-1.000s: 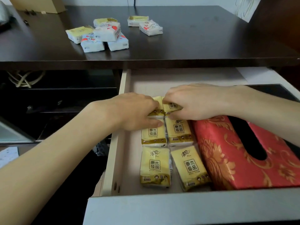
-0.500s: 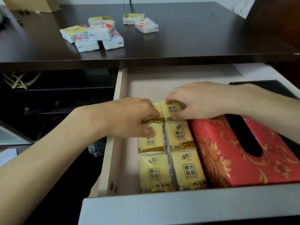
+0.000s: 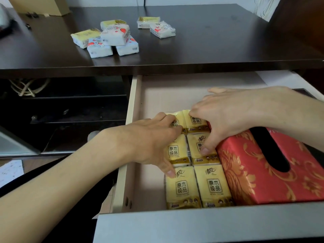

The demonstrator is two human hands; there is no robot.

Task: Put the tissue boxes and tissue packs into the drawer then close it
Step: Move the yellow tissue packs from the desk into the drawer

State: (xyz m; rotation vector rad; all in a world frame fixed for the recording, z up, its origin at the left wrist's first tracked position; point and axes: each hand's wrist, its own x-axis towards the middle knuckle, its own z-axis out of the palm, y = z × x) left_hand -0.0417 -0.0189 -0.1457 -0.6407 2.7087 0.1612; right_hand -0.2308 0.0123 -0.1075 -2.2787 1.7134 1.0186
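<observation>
The drawer (image 3: 133,106) stands pulled out below the dark desk. Several yellow tissue packs lie in it in two columns, the front pair (image 3: 182,188) uncovered. A red and gold tissue box (image 3: 254,172) sits right beside them. My left hand (image 3: 147,142) covers the left column, fingers on the far pack (image 3: 175,122), thumb tip touching the front-left pack. My right hand (image 3: 228,116) reaches over the red box, fingers on the far right pack (image 3: 195,121), thumb on the middle right pack (image 3: 198,146). Several white, red-printed and yellow-topped packs (image 3: 114,36) lie on the desk.
Two more packs (image 3: 162,29) lie further right on the desk top (image 3: 210,41). A cardboard box (image 3: 40,6) stands at the back left. Dark shelves with coiled cables (image 3: 26,86) are left of the drawer. The drawer's grey front (image 3: 192,223) is nearest me.
Both hands have slid toward the drawer front along the yellow packs. The right thumb now lies on the middle right pack, the left thumb on the front-left pack.
</observation>
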